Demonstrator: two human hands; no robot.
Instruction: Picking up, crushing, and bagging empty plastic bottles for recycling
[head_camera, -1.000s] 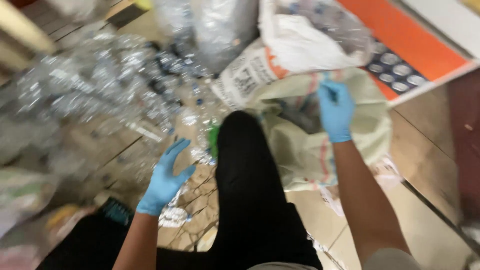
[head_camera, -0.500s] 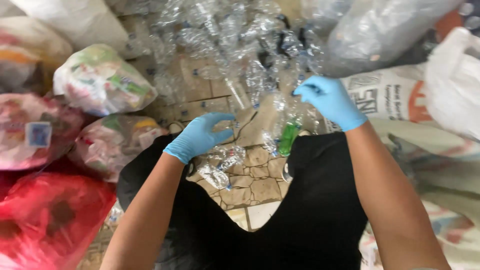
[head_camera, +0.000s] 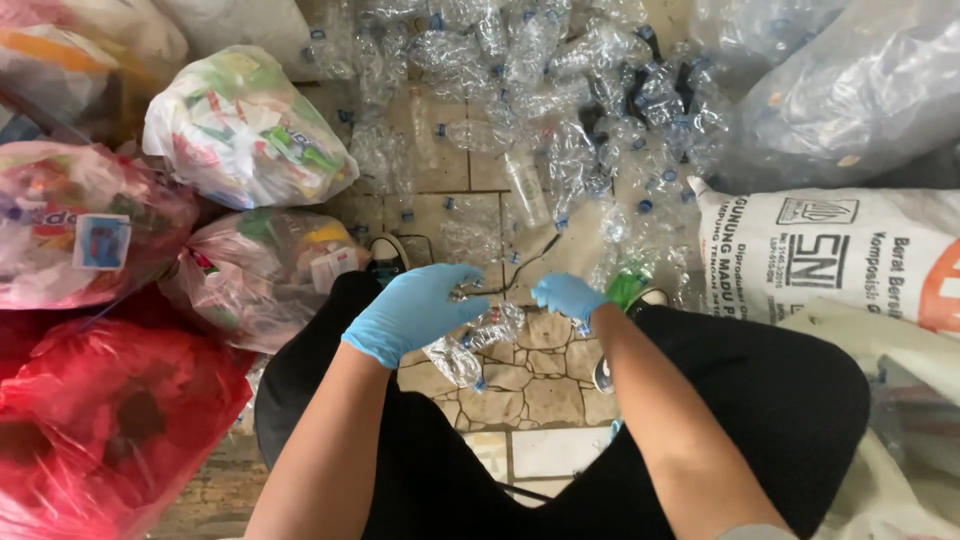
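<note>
Both gloved hands meet over the tiled floor, left hand and right hand gripping one crushed clear bottle between the knees, while a heap of clear bottles lies unsorted ahead.

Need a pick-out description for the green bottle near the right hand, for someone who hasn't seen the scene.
Start at the white woven sack with dark print on the right, then look just left of its lower corner, beside the blue-gloved right hand. The green bottle lies there at the edge of the bottle pile. It is the only green one; its neighbours are clear plastic.
</note>
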